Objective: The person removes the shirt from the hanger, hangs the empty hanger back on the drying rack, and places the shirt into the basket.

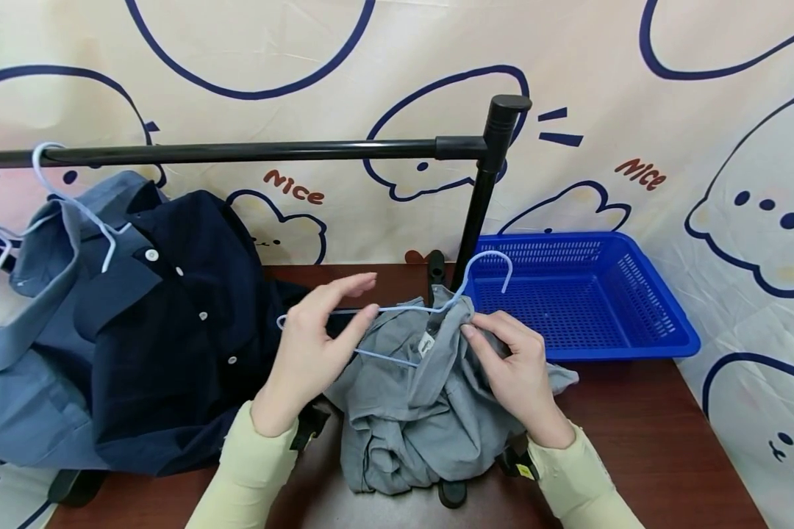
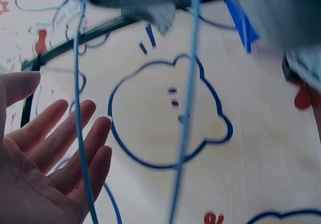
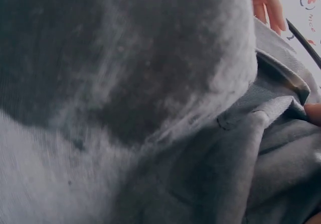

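Observation:
A light-blue wire hanger (image 1: 406, 309) lies partly inside the neck of a crumpled grey shirt (image 1: 397, 422), its hook sticking up on the right. My right hand (image 1: 516, 367) pinches the shirt's collar beside the hook. At the hanger's left end is my left hand (image 1: 311, 356), its thumb and fingers spread apart. The left wrist view shows the left palm (image 2: 40, 184) and loosely extended fingers behind the hanger's wire (image 2: 77, 83). Grey cloth (image 3: 165, 68) fills most of the right wrist view and hides most of the right hand; a fingertip (image 3: 314, 112) shows at the edge.
A black rack rail (image 1: 271, 151) runs across the back. On its left hang a dark navy shirt (image 1: 179, 316) and a blue garment (image 1: 33, 404) with light-blue hangers (image 1: 82, 209). A blue plastic basket (image 1: 625, 351) stands right on the brown table (image 1: 662, 433).

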Motion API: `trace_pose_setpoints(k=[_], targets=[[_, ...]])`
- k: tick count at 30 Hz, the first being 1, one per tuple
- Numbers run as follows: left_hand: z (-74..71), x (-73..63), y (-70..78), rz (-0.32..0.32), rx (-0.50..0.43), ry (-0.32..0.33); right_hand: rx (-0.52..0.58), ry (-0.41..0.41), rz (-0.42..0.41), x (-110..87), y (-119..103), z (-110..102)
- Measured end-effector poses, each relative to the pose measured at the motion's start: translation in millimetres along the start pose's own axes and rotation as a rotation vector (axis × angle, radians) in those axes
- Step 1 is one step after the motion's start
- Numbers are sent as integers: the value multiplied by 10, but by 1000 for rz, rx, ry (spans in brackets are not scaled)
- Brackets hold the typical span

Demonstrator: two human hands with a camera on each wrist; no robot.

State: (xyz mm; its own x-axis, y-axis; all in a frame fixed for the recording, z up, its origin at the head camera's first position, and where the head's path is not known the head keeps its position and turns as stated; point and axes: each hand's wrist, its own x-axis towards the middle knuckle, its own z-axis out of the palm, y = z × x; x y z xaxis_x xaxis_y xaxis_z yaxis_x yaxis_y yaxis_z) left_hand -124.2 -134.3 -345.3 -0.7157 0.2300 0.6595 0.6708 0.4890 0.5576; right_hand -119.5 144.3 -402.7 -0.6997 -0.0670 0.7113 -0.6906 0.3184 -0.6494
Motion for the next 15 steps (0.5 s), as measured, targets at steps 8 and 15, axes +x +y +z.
trace_pose_setpoints(k=[8,15], targets=[[178,-6,131,-33,-49,-103,-23,-67,11,0,-62,69],[298,7,171,-22,-80,-102,-54,-119,20,7,-94,116]])
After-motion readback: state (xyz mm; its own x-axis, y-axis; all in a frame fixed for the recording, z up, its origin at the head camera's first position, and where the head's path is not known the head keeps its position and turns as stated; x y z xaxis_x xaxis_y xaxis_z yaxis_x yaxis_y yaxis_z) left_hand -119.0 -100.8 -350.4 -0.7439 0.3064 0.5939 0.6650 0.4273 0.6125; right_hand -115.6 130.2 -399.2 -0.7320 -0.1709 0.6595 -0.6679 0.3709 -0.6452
